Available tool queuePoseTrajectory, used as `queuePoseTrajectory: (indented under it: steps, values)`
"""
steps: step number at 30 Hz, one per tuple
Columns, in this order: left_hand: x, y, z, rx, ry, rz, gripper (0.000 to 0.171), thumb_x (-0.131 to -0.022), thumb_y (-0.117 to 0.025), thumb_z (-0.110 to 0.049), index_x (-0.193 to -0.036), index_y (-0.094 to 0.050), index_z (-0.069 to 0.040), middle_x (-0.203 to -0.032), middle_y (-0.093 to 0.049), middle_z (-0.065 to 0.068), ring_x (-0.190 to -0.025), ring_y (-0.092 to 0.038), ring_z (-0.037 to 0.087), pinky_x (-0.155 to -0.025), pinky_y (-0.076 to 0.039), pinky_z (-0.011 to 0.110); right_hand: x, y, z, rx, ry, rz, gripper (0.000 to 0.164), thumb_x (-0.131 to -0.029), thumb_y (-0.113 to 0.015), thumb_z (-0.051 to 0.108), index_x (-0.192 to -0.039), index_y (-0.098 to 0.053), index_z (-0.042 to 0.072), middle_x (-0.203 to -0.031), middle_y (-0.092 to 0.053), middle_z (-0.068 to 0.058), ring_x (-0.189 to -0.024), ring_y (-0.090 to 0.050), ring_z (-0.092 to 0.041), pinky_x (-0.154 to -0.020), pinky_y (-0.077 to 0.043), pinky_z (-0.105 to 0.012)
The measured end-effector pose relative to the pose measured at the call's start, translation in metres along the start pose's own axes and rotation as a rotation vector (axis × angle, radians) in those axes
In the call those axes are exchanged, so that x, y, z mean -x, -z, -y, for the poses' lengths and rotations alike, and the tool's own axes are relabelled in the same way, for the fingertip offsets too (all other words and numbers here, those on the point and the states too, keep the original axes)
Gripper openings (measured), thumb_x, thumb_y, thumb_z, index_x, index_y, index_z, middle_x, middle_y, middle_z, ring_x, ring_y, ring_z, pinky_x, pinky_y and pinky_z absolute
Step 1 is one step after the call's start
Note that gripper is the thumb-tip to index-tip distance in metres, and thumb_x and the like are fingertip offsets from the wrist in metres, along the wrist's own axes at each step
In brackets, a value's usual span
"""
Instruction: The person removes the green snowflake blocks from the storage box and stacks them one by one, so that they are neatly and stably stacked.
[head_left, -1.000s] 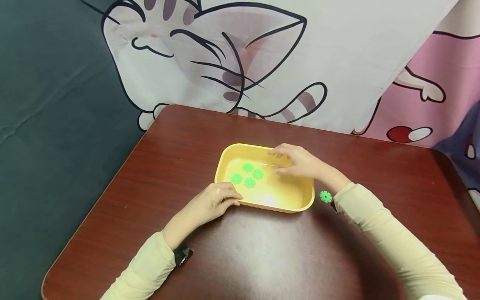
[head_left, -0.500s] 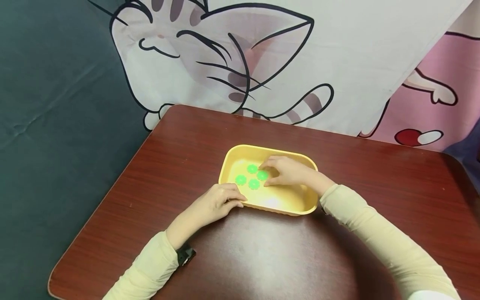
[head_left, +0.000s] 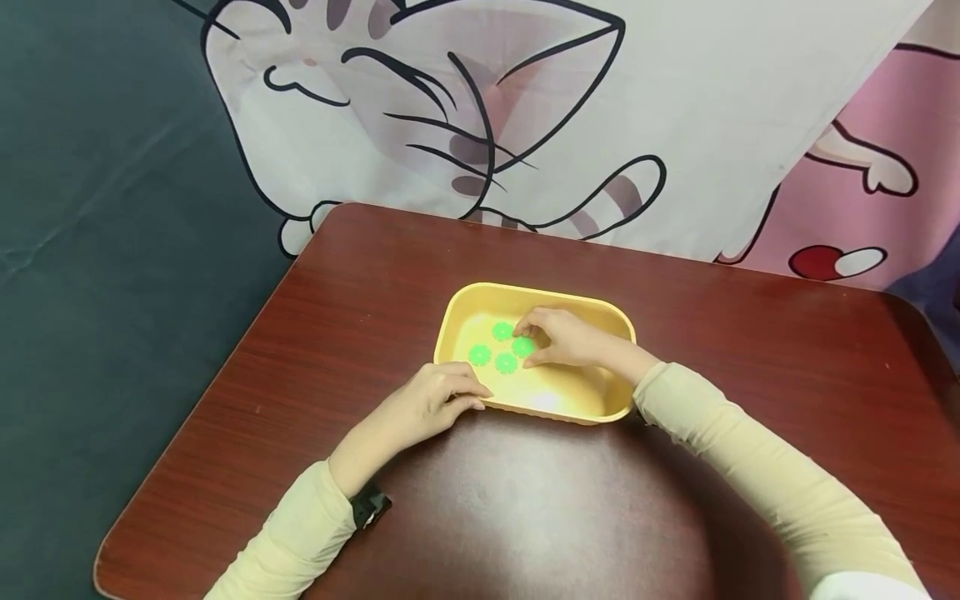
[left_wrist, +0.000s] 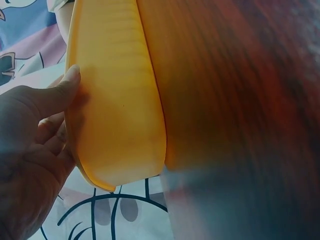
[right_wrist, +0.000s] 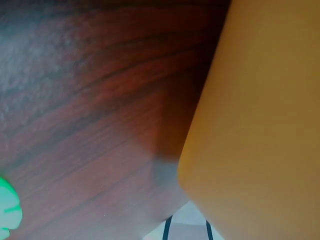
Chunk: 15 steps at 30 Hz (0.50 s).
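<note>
Left hand (head_left: 435, 400) gripping near rim of yellow rectangular plastic bin (head_left: 562, 393), thumb outside wall. Bin sitting on dark reddish-brown wooden tabletop (head_left: 337, 300). Right hand (head_left: 566, 337) reaching inside, curved fingers flanking rightmost green notched flat disc (head_left: 522, 347); can't tell if pinching. Three matching discs (head_left: 480, 355) lying beside it on bin floor. Right wrist view: another green piece (right_wrist: 9, 210) lying outside bin.

Yellow tub (head_left: 558, 392) upright, green discs (head_left: 506, 363) inside.
I count four, flat and notched, toward nine o'clock (another disc (right_wrist: 8, 207) lies outside, at eight in my right wrist view).
</note>
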<state>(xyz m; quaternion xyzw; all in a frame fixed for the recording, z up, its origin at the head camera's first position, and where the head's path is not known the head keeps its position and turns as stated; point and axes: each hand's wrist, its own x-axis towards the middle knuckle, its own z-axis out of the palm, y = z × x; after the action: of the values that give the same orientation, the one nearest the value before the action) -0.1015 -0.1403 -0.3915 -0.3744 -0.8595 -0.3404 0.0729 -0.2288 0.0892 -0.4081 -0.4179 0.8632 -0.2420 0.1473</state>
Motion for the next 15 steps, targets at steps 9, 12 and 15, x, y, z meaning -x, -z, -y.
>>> queuePoseTrajectory:
  steps: [9, 12, 15]
  values:
    - [0.0008, -0.0008, 0.0004, 0.011, -0.007, -0.023, 0.012, -0.078, -0.074, -0.004, -0.089, -0.074, -0.005, -0.079, -0.065, -0.001, -0.070, -0.058, 0.006, -0.064, -0.046, 0.013, 0.0007, -0.0031, 0.0089, 0.007, -0.179, -0.034, 0.038, -0.072, -0.082, 0.025, -0.099, -0.067, 0.004, -0.092, -0.066, -0.005, -0.085, -0.060, -0.018, -0.079, -0.050, -0.031]
    - [0.0011, 0.0002, -0.0003, 0.011, -0.003, -0.024, 0.012, -0.078, -0.074, -0.004, -0.089, -0.074, -0.004, -0.079, -0.065, -0.001, -0.070, -0.057, 0.006, -0.063, -0.046, 0.013, 0.0012, -0.0051, 0.0088, -0.015, -0.187, -0.035, 0.037, -0.073, -0.081, 0.024, -0.100, -0.066, 0.004, -0.093, -0.064, -0.005, -0.086, -0.059, -0.018, -0.080, -0.050, -0.031]
    - [0.0011, 0.0007, -0.0008, 0.008, 0.003, -0.018, 0.012, -0.078, -0.073, -0.005, -0.090, -0.074, -0.004, -0.079, -0.065, -0.001, -0.070, -0.057, 0.006, -0.063, -0.046, 0.013, 0.0017, -0.0064, 0.0082, -0.008, -0.137, -0.039, 0.036, -0.075, -0.079, 0.021, -0.102, -0.064, 0.004, -0.096, -0.063, -0.006, -0.088, -0.058, -0.019, -0.082, -0.049, -0.031]
